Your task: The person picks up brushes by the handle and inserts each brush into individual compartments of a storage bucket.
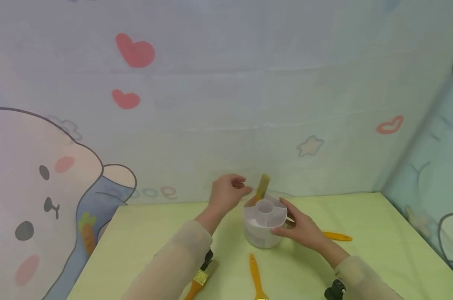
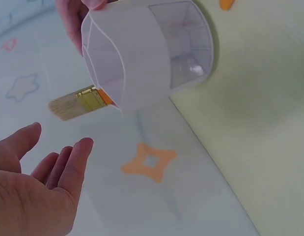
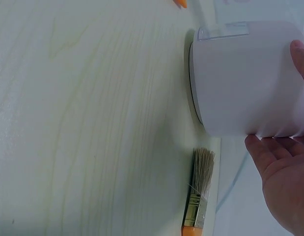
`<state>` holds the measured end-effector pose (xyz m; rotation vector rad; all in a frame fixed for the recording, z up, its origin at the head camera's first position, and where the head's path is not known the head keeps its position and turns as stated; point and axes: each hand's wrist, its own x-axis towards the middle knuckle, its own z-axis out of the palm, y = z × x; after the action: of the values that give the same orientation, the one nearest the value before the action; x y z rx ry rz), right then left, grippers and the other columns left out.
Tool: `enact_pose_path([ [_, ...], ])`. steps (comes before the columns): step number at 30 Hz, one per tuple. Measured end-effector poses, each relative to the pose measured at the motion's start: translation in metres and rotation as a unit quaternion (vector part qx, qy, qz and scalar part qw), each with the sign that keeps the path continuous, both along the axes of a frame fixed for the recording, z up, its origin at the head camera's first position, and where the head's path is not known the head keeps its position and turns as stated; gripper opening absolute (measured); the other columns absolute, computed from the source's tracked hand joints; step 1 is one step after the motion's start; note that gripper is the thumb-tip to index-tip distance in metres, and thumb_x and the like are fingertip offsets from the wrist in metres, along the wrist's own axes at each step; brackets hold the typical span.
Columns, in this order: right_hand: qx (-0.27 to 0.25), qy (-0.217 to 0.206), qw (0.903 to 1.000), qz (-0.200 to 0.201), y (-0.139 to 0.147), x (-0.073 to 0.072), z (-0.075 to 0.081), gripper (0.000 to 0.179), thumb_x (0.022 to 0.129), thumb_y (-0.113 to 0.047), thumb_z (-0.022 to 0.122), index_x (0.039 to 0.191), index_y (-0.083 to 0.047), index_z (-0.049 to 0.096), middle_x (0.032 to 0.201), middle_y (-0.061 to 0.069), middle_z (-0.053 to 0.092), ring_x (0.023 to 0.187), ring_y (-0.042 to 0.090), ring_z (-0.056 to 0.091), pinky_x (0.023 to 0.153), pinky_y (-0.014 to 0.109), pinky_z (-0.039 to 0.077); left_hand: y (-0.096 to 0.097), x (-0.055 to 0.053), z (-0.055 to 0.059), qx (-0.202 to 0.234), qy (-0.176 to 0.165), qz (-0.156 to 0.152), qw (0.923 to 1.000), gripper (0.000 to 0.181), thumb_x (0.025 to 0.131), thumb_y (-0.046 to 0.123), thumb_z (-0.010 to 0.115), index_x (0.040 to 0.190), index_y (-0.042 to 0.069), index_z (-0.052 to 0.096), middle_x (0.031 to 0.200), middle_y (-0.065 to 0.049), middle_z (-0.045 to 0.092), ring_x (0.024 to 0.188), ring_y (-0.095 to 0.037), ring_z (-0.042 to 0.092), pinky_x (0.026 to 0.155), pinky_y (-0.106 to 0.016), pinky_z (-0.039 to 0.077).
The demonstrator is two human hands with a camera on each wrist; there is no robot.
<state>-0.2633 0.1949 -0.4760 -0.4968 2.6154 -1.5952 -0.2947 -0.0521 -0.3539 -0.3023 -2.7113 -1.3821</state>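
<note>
A white round desk organizer (image 1: 261,237) with several compartments stands on the table. My right hand (image 1: 303,229) grips it by the side, thumb toward me and fingers round the far side, as the right wrist view also shows on its wall (image 3: 250,83). One paintbrush (image 1: 263,187) leans in a rear compartment, bristles up; its orange handle is mostly hidden inside. To the left of those bristles is my left hand (image 1: 227,193), its fingers loosely bent and holding nothing. A gap separates the left hand (image 2: 48,191) from the brush (image 2: 83,103) in the left wrist view.
Near the front of the table (image 1: 143,246) lie a paintbrush (image 1: 201,278) beside the left sleeve and an orange-handled brush (image 1: 255,273) in the middle. Another orange handle (image 1: 339,236) shows behind my right wrist. A printed cloth (image 1: 226,104) hangs along the table's back edge.
</note>
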Motion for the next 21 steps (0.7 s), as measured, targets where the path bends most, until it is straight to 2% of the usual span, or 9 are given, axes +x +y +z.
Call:
enact_pose_path([
  [5, 0.002, -0.009, 1.0, 0.002, 0.0, 0.001, 0.002, 0.102, 0.077, -0.043, 0.079, 0.155, -0.018, 0.018, 0.155, 0.011, 0.03, 0.132, 0.035, 0.045, 0.102, 0.046, 0.046, -0.02, 0.011, 0.0, -0.022, -0.008, 0.001, 0.9997, 0.039, 0.083, 0.031, 0.075, 0.116, 0.013, 0.068, 0.106, -0.004, 0.07, 0.101, -0.019, 0.065, 0.078, -0.033, 0.057],
  [11, 0.001, -0.004, 0.9999, 0.009, 0.0, 0.0, 0.002, 0.101, 0.078, -0.042, 0.078, 0.155, -0.017, 0.017, 0.155, 0.011, 0.028, 0.132, 0.037, 0.044, 0.102, 0.046, 0.046, -0.045, 0.028, -0.003, -0.044, -0.037, -0.003, 0.9983, 0.045, 0.083, 0.034, 0.076, 0.121, 0.013, 0.065, 0.111, -0.007, 0.068, 0.103, -0.021, 0.064, 0.08, -0.036, 0.057],
  [16, -0.003, 0.002, 0.9999, 0.014, 0.001, -0.001, 0.0, 0.1, 0.078, -0.042, 0.078, 0.155, -0.02, 0.018, 0.156, 0.01, 0.028, 0.132, 0.036, 0.044, 0.102, 0.047, 0.044, -0.062, 0.043, -0.008, -0.045, -0.061, -0.01, 0.9971, 0.049, 0.081, 0.032, 0.077, 0.124, 0.012, 0.063, 0.113, -0.006, 0.067, 0.101, -0.022, 0.066, 0.079, -0.035, 0.057],
  [21, 0.003, -0.004, 0.9999, 0.013, 0.001, 0.0, -0.001, 0.102, 0.078, -0.043, 0.078, 0.155, -0.019, 0.016, 0.156, 0.01, 0.027, 0.133, 0.036, 0.043, 0.102, 0.048, 0.045, -0.074, 0.054, -0.015, -0.062, -0.059, -0.013, 0.9962, 0.051, 0.081, 0.031, 0.077, 0.125, 0.009, 0.062, 0.117, -0.01, 0.066, 0.103, -0.024, 0.066, 0.078, -0.034, 0.057],
])
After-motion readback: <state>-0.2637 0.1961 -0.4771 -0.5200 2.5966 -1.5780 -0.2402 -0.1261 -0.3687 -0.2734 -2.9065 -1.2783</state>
